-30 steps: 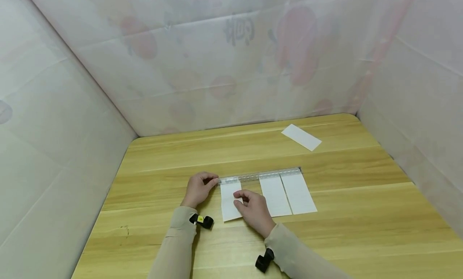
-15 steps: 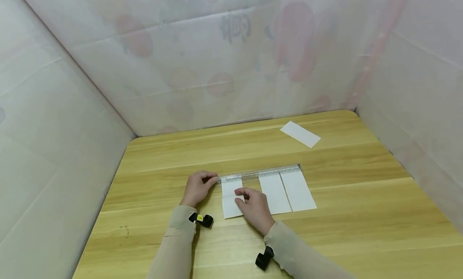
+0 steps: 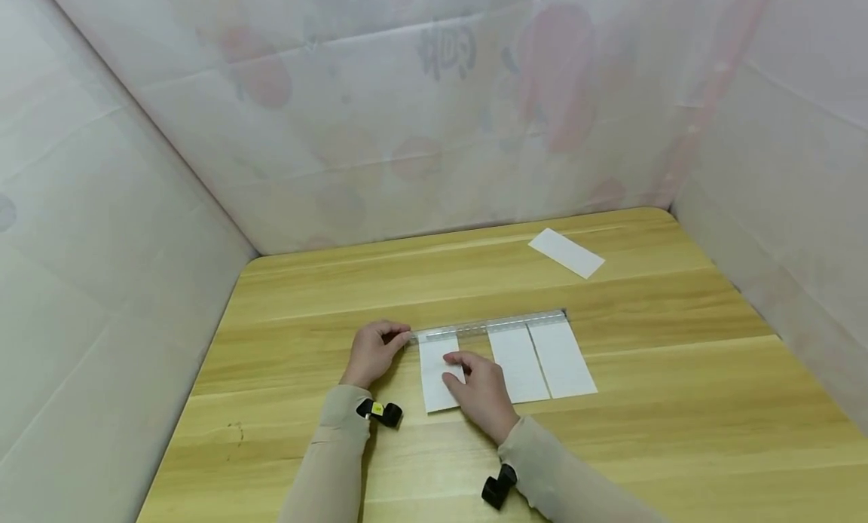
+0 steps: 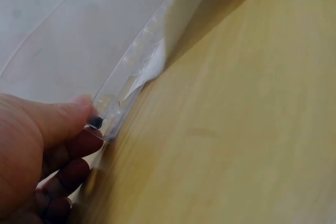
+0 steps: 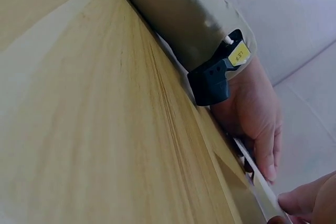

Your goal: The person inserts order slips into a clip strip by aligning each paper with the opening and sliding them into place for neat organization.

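Note:
A long clear plastic strip [image 3: 472, 329] lies across the table, with white paper pieces along its near side. My left hand [image 3: 371, 355] pinches its left end between thumb and fingers; the left wrist view shows round bumps along the strip and a dark spot at that end. At its left part, the top of one white paper piece [image 3: 437, 383] meets the strip. My right hand [image 3: 483, 391] pinches this piece by its right edge, and in the left wrist view the paper [image 4: 181, 19] bends up off the table. Two more white pieces, one of them the rightmost paper [image 3: 563, 357], lie side by side farther right.
Another white paper piece [image 3: 566, 252] lies slanted at the back right of the wooden table [image 3: 305, 289]. Pale printed sheeting [image 3: 420, 116] walls the table at the back and both sides. Each wrist carries a black camera mount [image 3: 498, 487].
The left paper piece has slid slightly right along the plastic strip, my right hand moving with it. My left hand stays at the strip's end.

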A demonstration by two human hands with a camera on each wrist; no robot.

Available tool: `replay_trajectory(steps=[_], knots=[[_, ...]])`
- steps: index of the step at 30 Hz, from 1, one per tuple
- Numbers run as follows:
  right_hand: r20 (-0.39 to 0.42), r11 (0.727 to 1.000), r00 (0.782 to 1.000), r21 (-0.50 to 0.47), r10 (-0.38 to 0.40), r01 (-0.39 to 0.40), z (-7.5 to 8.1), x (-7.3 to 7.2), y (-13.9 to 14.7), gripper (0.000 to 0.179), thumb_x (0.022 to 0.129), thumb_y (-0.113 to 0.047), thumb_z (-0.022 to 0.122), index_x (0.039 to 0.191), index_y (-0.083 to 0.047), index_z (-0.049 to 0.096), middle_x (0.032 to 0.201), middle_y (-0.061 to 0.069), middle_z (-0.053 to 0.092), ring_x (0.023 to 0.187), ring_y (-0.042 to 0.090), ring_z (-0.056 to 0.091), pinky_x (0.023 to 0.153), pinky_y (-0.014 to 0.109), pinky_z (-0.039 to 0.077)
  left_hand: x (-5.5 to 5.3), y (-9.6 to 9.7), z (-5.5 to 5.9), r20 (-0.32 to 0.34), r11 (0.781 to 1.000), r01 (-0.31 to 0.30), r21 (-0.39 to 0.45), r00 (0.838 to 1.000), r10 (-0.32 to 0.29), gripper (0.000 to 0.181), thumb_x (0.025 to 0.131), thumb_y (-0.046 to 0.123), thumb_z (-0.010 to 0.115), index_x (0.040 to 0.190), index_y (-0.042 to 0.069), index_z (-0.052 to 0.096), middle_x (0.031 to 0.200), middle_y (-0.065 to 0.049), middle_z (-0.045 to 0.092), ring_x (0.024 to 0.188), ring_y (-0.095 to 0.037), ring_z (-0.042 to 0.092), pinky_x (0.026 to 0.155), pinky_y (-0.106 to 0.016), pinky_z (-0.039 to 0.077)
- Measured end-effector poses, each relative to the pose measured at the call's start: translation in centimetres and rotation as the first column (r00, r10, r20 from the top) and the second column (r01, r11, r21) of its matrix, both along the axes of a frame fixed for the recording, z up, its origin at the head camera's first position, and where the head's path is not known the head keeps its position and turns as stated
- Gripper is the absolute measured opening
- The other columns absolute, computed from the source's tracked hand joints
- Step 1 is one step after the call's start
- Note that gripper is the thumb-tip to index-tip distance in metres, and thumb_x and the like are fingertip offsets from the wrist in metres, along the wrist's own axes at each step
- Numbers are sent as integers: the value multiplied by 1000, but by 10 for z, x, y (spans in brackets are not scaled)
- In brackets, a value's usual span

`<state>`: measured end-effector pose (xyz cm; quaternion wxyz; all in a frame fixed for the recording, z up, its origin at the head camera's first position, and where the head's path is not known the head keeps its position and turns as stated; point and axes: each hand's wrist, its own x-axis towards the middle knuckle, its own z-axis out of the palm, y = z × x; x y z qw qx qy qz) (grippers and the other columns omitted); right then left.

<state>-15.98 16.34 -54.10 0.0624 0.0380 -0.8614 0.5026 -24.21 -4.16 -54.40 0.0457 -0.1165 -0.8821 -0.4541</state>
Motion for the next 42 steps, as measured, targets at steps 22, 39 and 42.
replay_trajectory(steps=[22,39,42], knots=[[405,899,879,-434,252,-57,32,7,19,34,94,-9,60,123,5,50,114,18,54,79,22,54,68,38,54,0,-2,16,42,988,28,-154,999,-22,13,93,23,67,99,16,74,99,1,69,95,-18,63,85,-38,50],[596,903,756,-429,270,16,33,0,15,36,101,-21,50,117,11,54,83,18,62,61,16,63,58,26,52,-35,32,39,137,805,418,-421,907,-399,21,92,26,67,108,14,74,106,2,69,98,-13,63,84,-28,50],[607,904,749,-427,266,25,34,0,15,31,101,-20,48,107,9,56,77,16,61,58,15,61,56,25,50,-36,33,39,165,821,426,-380,905,-393,19,92,26,66,106,16,75,104,4,69,97,-12,63,82,-27,51]])
